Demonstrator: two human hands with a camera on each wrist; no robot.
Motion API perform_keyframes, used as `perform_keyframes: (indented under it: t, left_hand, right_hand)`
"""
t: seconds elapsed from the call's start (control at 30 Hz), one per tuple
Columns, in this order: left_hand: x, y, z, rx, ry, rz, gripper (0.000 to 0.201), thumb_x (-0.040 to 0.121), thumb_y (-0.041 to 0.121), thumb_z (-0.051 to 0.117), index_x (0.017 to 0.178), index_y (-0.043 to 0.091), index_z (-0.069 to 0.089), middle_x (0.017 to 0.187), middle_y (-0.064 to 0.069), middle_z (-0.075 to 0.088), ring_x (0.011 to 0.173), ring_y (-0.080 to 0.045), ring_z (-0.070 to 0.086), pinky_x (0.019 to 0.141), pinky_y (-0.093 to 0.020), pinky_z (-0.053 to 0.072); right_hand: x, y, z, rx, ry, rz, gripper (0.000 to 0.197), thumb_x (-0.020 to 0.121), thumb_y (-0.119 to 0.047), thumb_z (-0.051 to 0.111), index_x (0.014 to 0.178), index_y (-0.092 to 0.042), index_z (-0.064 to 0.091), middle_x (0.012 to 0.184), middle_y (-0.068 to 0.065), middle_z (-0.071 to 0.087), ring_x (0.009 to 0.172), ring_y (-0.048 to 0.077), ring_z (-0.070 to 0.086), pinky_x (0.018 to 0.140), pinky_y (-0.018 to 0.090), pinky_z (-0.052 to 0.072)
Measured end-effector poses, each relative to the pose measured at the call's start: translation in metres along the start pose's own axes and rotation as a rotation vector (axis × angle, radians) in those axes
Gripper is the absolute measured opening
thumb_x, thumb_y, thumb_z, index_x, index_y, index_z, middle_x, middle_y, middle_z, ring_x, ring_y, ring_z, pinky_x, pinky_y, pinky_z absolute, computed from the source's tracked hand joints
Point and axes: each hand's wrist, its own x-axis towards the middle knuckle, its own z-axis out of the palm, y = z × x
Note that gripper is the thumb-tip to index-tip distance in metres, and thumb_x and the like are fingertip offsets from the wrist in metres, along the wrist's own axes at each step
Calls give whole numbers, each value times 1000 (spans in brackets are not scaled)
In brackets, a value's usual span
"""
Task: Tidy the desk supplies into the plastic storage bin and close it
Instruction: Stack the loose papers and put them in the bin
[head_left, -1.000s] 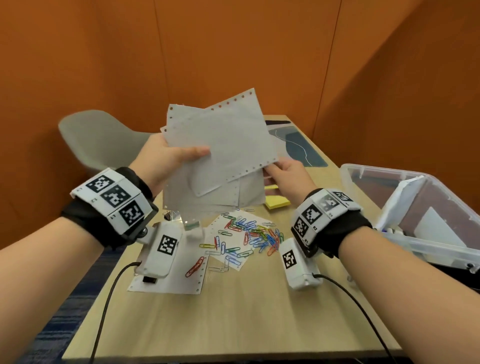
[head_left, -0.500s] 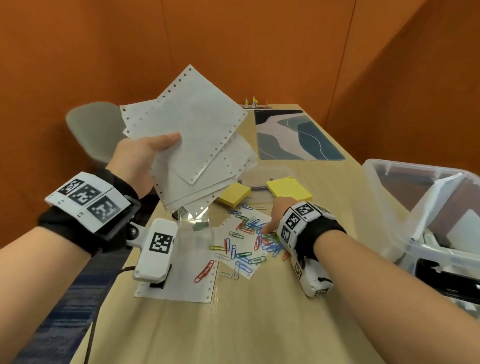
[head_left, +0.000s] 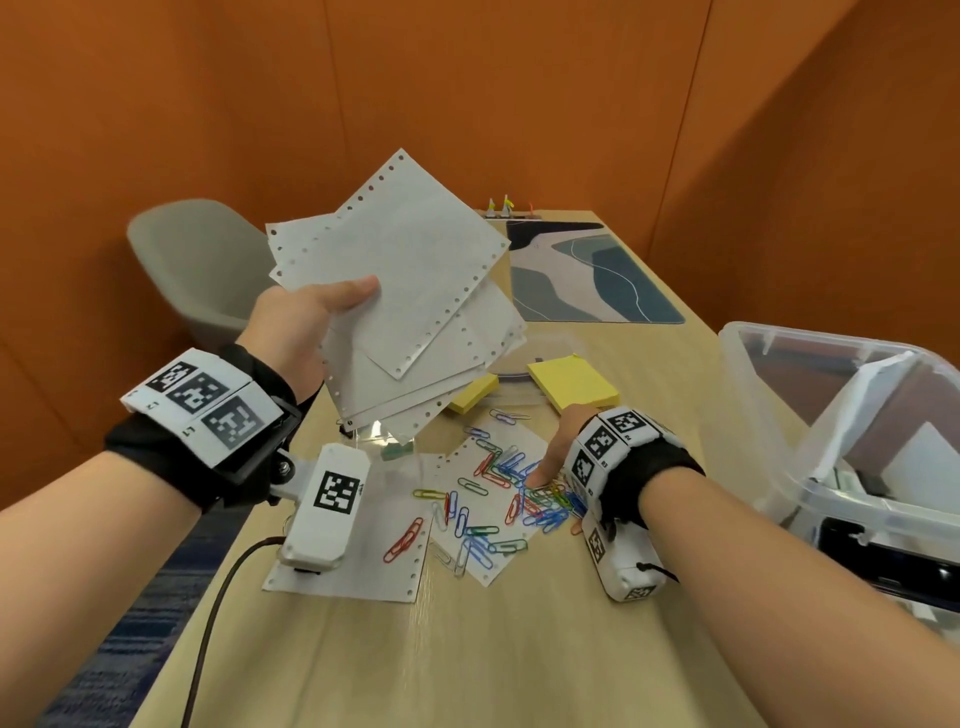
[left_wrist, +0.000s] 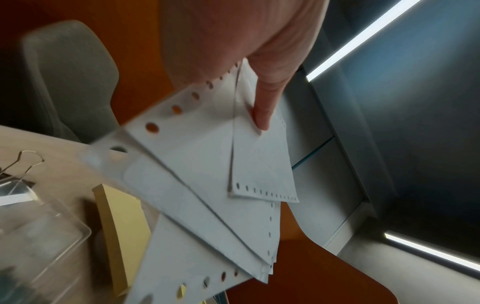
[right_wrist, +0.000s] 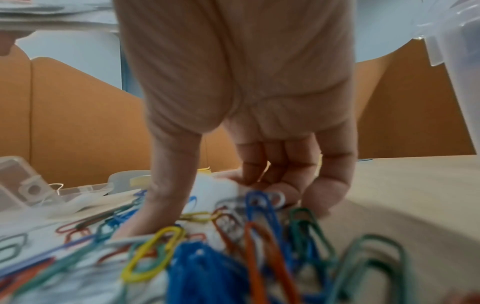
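Observation:
My left hand (head_left: 332, 306) holds a fanned stack of white perforated sheets (head_left: 415, 291) up above the desk's left side, thumb on top. In the left wrist view one finger (left_wrist: 262, 115) presses the stack of sheets (left_wrist: 207, 185) from beneath. My right hand (head_left: 550, 462) is down on the heap of coloured paper clips (head_left: 498, 488), which lies on a small white sheet (head_left: 483, 566). In the right wrist view its thumb and curled fingers (right_wrist: 259, 181) close around the paper clips (right_wrist: 202, 257). The clear plastic bin (head_left: 748, 415) stands open at the right with white items inside.
Two yellow sticky-note pads (head_left: 574, 382) (head_left: 475, 392) lie behind the clips. Another perforated sheet (head_left: 374, 545) lies at front left with a red clip on it. A small clear box (right_wrist: 18, 179), a binder clip (left_wrist: 23, 164), a patterned desk mat (head_left: 587, 275) and a grey chair (head_left: 192, 260) are nearby.
My right hand let go of the sheets and dropped onto the paper clips. My left hand carried the stack up and to the left.

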Motion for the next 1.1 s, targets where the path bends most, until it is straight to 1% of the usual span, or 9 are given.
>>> perform_keyframes:
  t: [0.1, 0.17, 0.23, 0.33, 0.4, 0.67, 0.77, 0.9, 1.1]
  left_hand:
    - [-4, -1, -1, -3, -9, 1, 86, 49, 25, 88, 125, 9, 53, 115, -7, 67, 99, -29, 67, 87, -45, 52]
    - [-8, 0, 0, 7, -21, -3, 68, 60, 21, 84, 121, 8, 57, 113, -6, 69, 98, -28, 68, 87, -44, 53]
    - [-10, 0, -1, 18, -22, -2, 58, 66, 19, 81, 118, 8, 60, 111, -6, 70, 97, -27, 68, 87, -43, 53]
    - [-12, 2, -3, 27, -34, 6, 47, 72, 16, 77, 115, 7, 62, 109, -6, 71, 93, -25, 70, 79, -38, 55]
    - [-12, 2, -3, 28, -36, 4, 46, 73, 15, 76, 115, 7, 62, 107, -6, 71, 91, -24, 70, 73, -35, 55]
    - [-10, 0, 0, 9, -62, 26, 45, 73, 13, 76, 116, 7, 62, 107, -6, 71, 95, -26, 69, 80, -39, 55]
    - [-9, -1, 4, 10, -107, 68, 43, 75, 11, 73, 117, 10, 63, 111, -5, 70, 98, -25, 68, 83, -39, 54]
    - [-9, -3, 5, 12, -198, 101, 52, 72, 12, 73, 122, 12, 60, 116, -3, 69, 103, -24, 67, 87, -40, 53]
    - [-16, -9, 16, 43, -358, 152, 52, 74, 3, 65, 125, 8, 57, 121, -10, 65, 108, -27, 64, 85, -37, 57]
  right_hand:
    - [27, 3, 8, -57, 44, 22, 46, 51, -47, 81, 58, -13, 51, 82, 12, 69, 81, 34, 66, 80, 55, 51]
    - [42, 12, 10, 14, 62, -7, 53, 39, -50, 87, 53, -15, 50, 63, 3, 62, 63, 25, 62, 70, 40, 56]
    - [21, 12, -2, 122, 79, 9, 49, 46, -52, 86, 60, -14, 57, 66, -1, 60, 62, 18, 57, 60, 26, 50]
    - [9, 18, -19, 403, 80, 52, 52, 65, -36, 82, 103, -4, 67, 102, 6, 66, 97, 26, 62, 89, 35, 50]
    - [5, 21, -28, 642, 127, 81, 56, 64, -27, 84, 110, -2, 68, 106, 11, 69, 103, 28, 63, 97, 40, 48]
    - [-4, 23, -47, 1122, 334, -6, 54, 50, -31, 89, 89, 2, 70, 93, 15, 72, 90, 31, 67, 88, 41, 53]
    - [-8, 20, -54, 1218, 463, -138, 34, 63, -33, 83, 80, -7, 68, 93, 11, 71, 76, 22, 64, 75, 23, 56]
    - [-17, 16, -63, 1341, 617, -282, 27, 69, -27, 80, 64, -19, 55, 76, 5, 67, 67, 17, 61, 60, 26, 51]
    - [-33, -4, -72, 1456, 405, -553, 21, 64, -32, 78, 74, -17, 68, 76, 6, 67, 68, 18, 62, 65, 31, 52]
